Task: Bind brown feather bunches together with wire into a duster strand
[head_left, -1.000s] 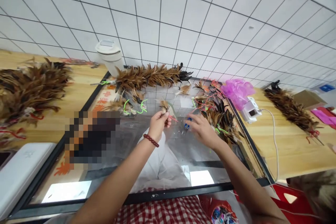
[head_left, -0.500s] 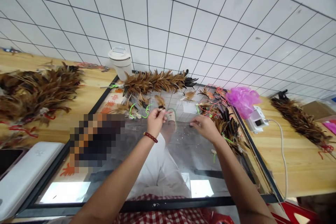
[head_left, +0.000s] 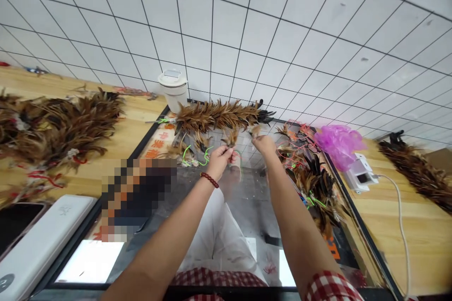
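Observation:
Over the glass-topped panel (head_left: 247, 193), my left hand (head_left: 219, 159), with a beaded bracelet on its wrist, pinches a small brown feather bunch (head_left: 231, 137) whose tips point up. To its right my right hand (head_left: 264, 145) is closed at the fingertips around a small feather tuft (head_left: 254, 130); its fingertips are partly hidden behind the hand. Behind both hands lies a long brown feather duster (head_left: 219, 115) with black tips at its right end. Small feather bunches with green ties (head_left: 192, 154) lie left of my left hand.
More feather bunches (head_left: 314, 178) and red ties (head_left: 300, 134) lie at the right. A purple plastic bag (head_left: 341, 143) and a white box with a cable (head_left: 360, 174) sit beyond them. A white lidded container (head_left: 173, 90) stands by the wall; a feather pile (head_left: 81, 127) and white device (head_left: 52, 244) are left.
My right hand has moved forward and left, onto the feather tuft lying near the long duster. My left hand still pinches its feathers. The whole view has shifted slightly.

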Demonstrator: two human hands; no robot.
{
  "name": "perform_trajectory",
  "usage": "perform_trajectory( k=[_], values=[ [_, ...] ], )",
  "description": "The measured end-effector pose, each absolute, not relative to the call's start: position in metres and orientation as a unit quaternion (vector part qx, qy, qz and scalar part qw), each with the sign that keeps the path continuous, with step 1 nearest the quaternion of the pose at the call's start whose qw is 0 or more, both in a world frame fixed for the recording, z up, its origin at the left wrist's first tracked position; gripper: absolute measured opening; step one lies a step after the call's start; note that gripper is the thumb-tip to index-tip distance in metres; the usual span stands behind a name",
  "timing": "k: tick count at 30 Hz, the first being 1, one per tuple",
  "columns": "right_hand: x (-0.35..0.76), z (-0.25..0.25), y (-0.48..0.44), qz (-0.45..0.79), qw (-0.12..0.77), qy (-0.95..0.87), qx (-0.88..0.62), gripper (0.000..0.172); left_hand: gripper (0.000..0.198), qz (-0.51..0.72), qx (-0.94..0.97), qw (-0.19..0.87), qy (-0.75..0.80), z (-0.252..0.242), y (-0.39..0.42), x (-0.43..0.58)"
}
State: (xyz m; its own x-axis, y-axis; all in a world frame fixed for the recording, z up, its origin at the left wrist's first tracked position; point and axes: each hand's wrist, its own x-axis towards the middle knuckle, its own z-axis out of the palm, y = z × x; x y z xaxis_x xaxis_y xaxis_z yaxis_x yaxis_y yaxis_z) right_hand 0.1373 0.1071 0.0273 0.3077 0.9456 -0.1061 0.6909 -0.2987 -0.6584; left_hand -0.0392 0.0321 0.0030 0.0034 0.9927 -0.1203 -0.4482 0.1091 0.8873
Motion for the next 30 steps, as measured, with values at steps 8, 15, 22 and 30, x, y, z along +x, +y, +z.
perform_trajectory(
  k=[8, 15, 22, 30],
  values=[
    [0.086, 0.002, 0.059, 0.436, 0.466, -0.517, -0.571, 0.030, 0.024, 0.556, 0.278, 0.668, 0.410, 0.009, 0.033, -0.039],
    [0.082, -0.005, 0.050, 0.554, 0.537, -0.466, -0.433, 0.023, 0.026, 0.573, 0.310, 0.625, 0.430, 0.006, 0.035, -0.041],
    [0.081, 0.001, 0.049, 0.562, 0.500, -0.502, -0.427, 0.020, 0.021, 0.579, 0.336, 0.583, 0.460, 0.004, 0.039, -0.045],
    [0.078, -0.001, 0.049, 0.591, 0.539, -0.446, -0.402, 0.031, 0.018, 0.557, 0.342, 0.603, 0.457, 0.006, 0.038, -0.045]
  ],
)
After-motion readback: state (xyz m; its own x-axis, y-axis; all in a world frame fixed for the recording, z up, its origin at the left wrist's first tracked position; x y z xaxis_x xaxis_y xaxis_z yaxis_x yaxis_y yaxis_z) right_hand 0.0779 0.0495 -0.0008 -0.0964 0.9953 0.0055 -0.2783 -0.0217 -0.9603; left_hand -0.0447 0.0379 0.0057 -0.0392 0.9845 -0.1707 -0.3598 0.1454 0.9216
